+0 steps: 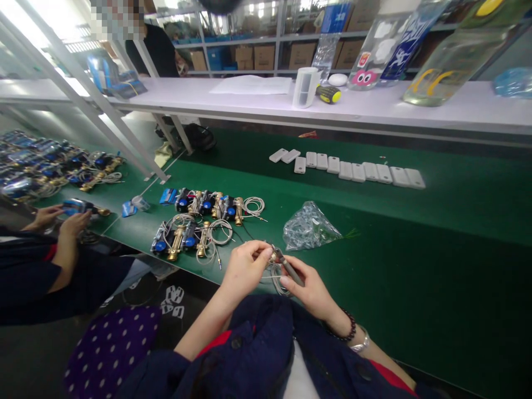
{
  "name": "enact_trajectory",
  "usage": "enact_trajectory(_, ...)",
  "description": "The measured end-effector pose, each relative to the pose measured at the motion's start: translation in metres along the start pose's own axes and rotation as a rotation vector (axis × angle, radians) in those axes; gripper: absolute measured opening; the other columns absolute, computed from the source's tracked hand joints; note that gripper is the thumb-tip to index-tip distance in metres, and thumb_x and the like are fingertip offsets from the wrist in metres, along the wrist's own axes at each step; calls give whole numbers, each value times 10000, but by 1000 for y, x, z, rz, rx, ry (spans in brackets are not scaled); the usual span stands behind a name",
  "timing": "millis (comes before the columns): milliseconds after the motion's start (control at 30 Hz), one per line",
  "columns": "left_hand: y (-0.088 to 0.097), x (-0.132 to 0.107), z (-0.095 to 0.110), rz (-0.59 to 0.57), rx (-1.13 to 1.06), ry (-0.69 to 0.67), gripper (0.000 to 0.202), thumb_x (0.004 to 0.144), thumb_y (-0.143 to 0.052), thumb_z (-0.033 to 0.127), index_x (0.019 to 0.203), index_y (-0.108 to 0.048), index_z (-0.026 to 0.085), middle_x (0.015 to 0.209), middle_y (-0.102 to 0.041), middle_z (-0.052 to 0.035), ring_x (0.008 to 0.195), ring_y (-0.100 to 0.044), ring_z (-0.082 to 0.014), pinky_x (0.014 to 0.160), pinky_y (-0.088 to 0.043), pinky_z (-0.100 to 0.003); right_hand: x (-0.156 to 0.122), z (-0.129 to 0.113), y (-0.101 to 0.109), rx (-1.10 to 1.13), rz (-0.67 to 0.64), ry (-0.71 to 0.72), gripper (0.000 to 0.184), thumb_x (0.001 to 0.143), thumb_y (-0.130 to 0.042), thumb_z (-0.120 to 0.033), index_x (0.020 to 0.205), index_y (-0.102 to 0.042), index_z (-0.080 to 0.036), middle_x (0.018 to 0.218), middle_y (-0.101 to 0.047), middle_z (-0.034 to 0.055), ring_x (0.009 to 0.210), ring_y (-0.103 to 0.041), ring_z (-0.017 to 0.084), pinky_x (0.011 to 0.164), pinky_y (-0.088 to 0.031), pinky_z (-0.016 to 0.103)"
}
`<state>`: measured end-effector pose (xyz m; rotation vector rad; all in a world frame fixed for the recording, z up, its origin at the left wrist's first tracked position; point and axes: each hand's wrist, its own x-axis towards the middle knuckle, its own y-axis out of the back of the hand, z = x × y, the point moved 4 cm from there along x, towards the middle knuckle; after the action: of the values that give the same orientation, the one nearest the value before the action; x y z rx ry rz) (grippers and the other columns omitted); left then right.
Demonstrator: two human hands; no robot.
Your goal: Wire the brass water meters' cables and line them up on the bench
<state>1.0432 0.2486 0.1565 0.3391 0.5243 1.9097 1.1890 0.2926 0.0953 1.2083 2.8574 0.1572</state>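
My right hand (305,281) is closed round the grey handles of a pair of pliers (291,270). Their dark jaws reach to the fingertips of my left hand (248,267), which pinches a small brass-coloured part (273,257). A coil of pale cable (277,280) hangs just below both hands, partly hidden by my fingers. Left of my hands, several brass meters with black bodies and blue caps (190,242) stand in two rows on the green table, their cables coiled. Just beyond my hands lies a crumpled clear plastic bag (310,227).
White plastic covers (344,170) form a row farther back. Above the table runs a shelf (249,102) with bottles (449,61), a white paper roll (305,88) and a yellow-black screwdriver (329,94). At left, a co-worker's hands (75,221) hold a meter near many more meters (37,163).
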Motion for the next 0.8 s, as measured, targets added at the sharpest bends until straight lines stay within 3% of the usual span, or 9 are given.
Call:
enact_trajectory(167,-12,0,-12,-97,89,15,216,800,-479,254,757,-662,149,654,-631,-18,591,-533,-126,575,-397,-223,-6,14,-2,-176,70,56,406,786,-583,-398,1100,-592,-142,1008,-629,103,919,-591,226,822,-486,342)
enact_trajectory(300,-18,-12,-48,-220,174,137,217,787,-475,245,728,-658,144,616,-595,-5,567,-492,-122,551,-346,-227,-20,53,10,-408,119,20,352,800,-542,-352,1087,-616,-161,1001,-631,106,922,-590,231,822,-483,350)
enact_trajectory(367,-13,-23,-82,-260,167,235,193,779,-489,238,716,-645,144,616,-586,-1,586,-503,-124,559,-355,-221,-30,88,30,-490,207,-98,377,793,-526,-358,1102,-606,-157,1062,-622,112,977,-580,239,874,-463,357)
enact_trajectory(433,-2,-38,-126,-248,107,440,149,769,-510,214,695,-618,142,586,-562,8,540,-492,-118,520,-362,-210,-42,130,58,-583,322,-317,414,786,-508,-373,1127,-588,-152,1115,-608,114,1023,-568,239,913,-440,345)
enact_trajectory(500,9,-54,-169,-186,17,712,100,761,-531,180,690,-589,139,566,-542,15,442,-450,-106,434,-344,-205,-57,169,87,-654,396,-561,441,784,-492,-373,1153,-568,-143,1100,-612,119,1002,-580,238,885,-450,332)
enact_trajectory(567,16,-62,-197,-118,-51,861,37,756,-558,160,742,-581,136,594,-548,7,423,-457,-106,388,-338,-197,-70,197,110,-697,435,-733,489,771,-501,-378,1181,-549,-116,1054,-618,142,957,-596,261,838,-465,351)
enact_trajectory(667,10,-52,-214,-13,-155,898,163,774,-601,202,925,-568,148,716,-584,-18,514,-518,-108,409,-367,-172,-85,218,130,-768,504,-889,594,746,-526,-407,1239,-507,-76,1089,-583,200,971,-578,334,819,-455,430)
enact_trajectory(800,-28,-12,-219,54,-449,1007,333,859,-513,369,1108,-490,149,905,-615,-89,633,-590,-141,511,-476,-212,-87,220,126,-874,601,-908,614,748,-516,-371,1280,-471,-68,1207,-502,243,1088,-480,414,860,-397,515)
